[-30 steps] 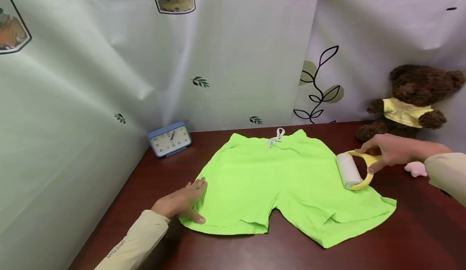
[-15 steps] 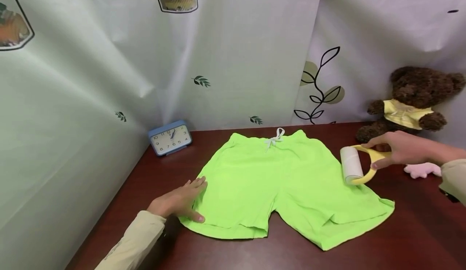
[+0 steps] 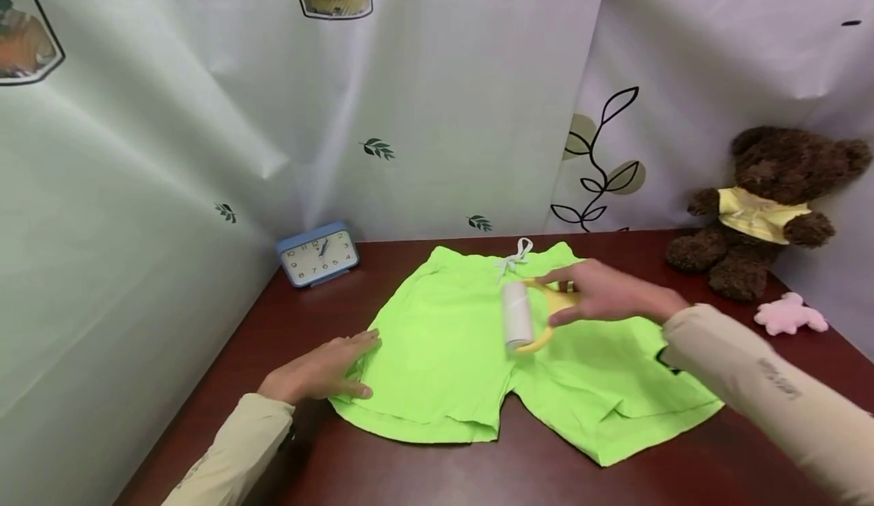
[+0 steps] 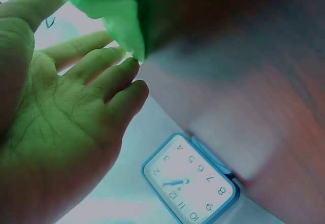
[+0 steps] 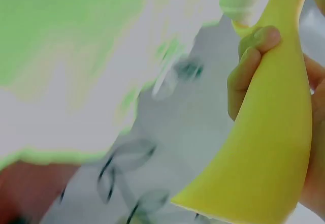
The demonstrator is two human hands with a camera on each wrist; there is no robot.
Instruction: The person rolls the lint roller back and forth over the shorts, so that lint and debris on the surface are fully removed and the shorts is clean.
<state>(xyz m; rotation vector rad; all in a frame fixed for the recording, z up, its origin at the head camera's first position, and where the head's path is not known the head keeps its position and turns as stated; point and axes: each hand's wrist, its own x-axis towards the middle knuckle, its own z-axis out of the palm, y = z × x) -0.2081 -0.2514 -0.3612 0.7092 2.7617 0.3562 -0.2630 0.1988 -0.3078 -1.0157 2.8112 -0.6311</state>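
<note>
Neon-green shorts (image 3: 437, 339) with a white drawstring (image 3: 512, 257) lie spread out on the dark red-brown table. My right hand (image 3: 604, 291) grips a lint roller by its yellow handle (image 5: 264, 127), fingers curled round it in the right wrist view. The white roll (image 3: 517, 316) is over the middle of the shorts, below the drawstring; whether it touches the cloth I cannot tell. My left hand (image 3: 321, 369) is at the left leg's outer edge, fingers extended. In the left wrist view, the palm of the left hand (image 4: 66, 107) shows, with green cloth beside the fingertips.
A blue alarm clock (image 3: 319, 256) stands at the back left by the fabric-covered wall. At the back right sits a brown teddy bear (image 3: 758, 210) in a yellow top, with a small pink plush toy (image 3: 790, 315) in front of it.
My right hand has carried the lint roller leftward from the shorts' right edge to their middle, uncovering the bear's legs and the pink toy. The left hand has shifted slightly left.
</note>
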